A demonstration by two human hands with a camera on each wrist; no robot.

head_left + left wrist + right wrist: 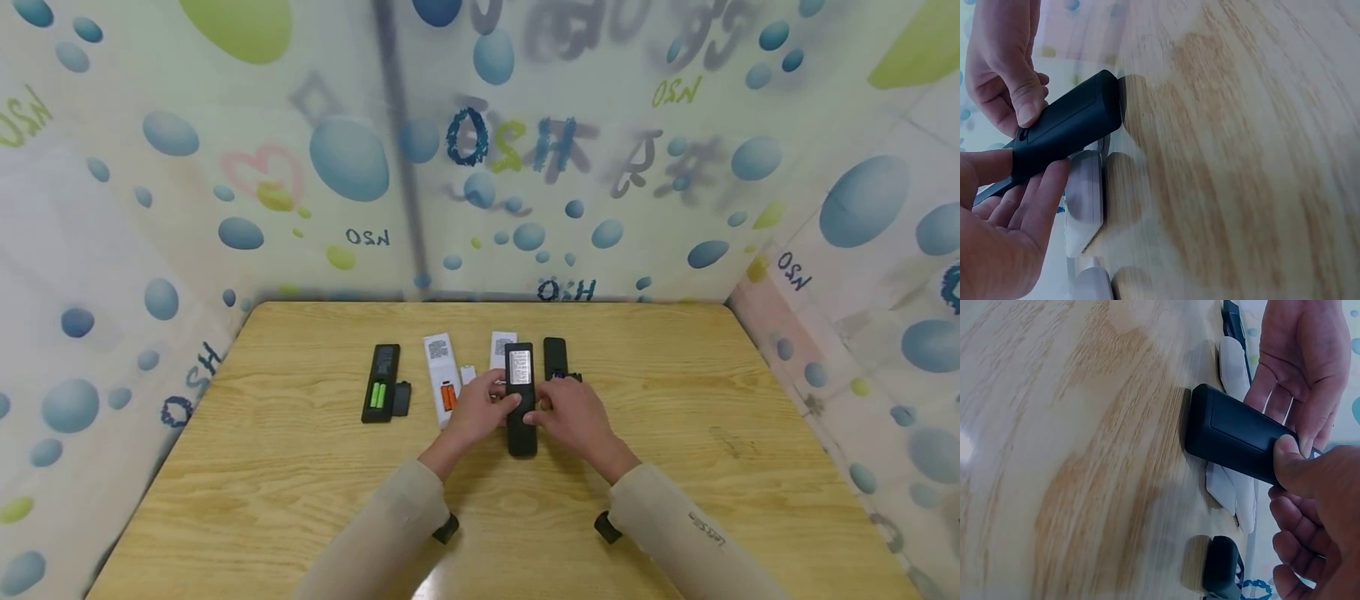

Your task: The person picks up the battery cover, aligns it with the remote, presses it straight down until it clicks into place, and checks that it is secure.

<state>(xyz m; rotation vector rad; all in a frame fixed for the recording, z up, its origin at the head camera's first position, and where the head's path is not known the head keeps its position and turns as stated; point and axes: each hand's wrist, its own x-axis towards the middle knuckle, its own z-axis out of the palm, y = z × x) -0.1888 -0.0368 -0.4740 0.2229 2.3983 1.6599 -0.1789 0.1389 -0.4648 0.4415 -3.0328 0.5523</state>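
Note:
A black remote control [521,437] is held back side up over the table, a white label on its far half. My left hand [478,408] grips it from the left, thumb on top and fingers underneath. From the other side my right hand [577,421] holds it, the thumb pressing beside the notch of the closed battery cover [1241,434] and the other fingers curled. Just behind lies a white remote control [502,339], partly hidden by the left hand and the held remote. Another black remote control [555,350] lies beyond my right hand, its near end hidden.
At the left on the wooden table [300,467] lies a black remote [387,360] with green batteries, its loose cover [402,398] alongside. Nearer the middle is a white remote [441,371] with orange batteries, next to a white cover [468,373]. A patterned wall [480,233] rises behind the table.

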